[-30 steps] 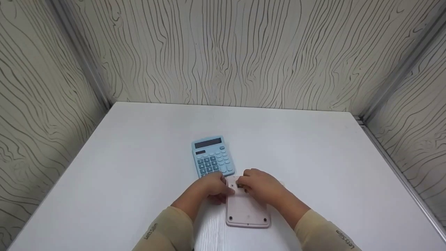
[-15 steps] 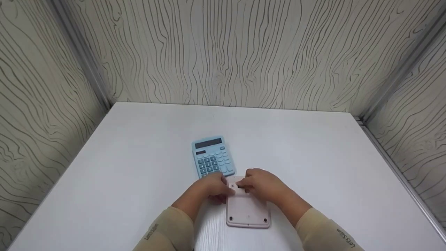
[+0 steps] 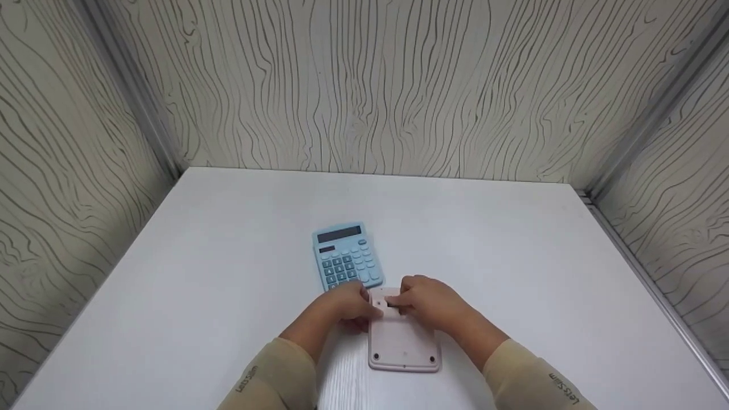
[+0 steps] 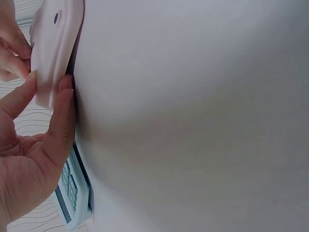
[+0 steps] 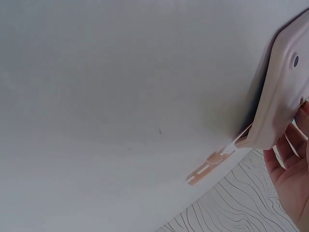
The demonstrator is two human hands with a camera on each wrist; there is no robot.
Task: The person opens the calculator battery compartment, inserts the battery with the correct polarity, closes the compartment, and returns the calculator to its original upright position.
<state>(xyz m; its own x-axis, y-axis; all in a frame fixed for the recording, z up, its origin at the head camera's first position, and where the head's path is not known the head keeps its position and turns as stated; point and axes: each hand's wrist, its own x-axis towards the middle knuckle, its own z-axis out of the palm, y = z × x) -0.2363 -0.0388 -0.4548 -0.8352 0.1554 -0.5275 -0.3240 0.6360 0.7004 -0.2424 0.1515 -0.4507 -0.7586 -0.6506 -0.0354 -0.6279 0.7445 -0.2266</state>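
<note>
A pale pink calculator (image 3: 401, 336) lies face down on the table, its back with dark feet upward. My left hand (image 3: 350, 304) pinches its left edge near the far end, with the thumb on top and fingers at the side, as the left wrist view shows. My right hand (image 3: 433, 302) is at the far end of the back, fingers bent, fingertips at a small dark opening (image 3: 392, 305). Whether those fingertips pinch something small is hidden. A light blue calculator (image 3: 347, 256) lies face up just beyond my left hand, partly covered by it.
In the right wrist view, a flat piece with tan patches (image 5: 211, 166) lies by the pink calculator's far end. White table (image 3: 228, 256) spreads around both calculators. Wood-grain panels (image 3: 364, 85) stand at the back and sides.
My right fingertips have shifted slightly over the opening, and a gold-coloured bit seen there earlier no longer shows. My left hand and both calculators have stayed nearly in place.
</note>
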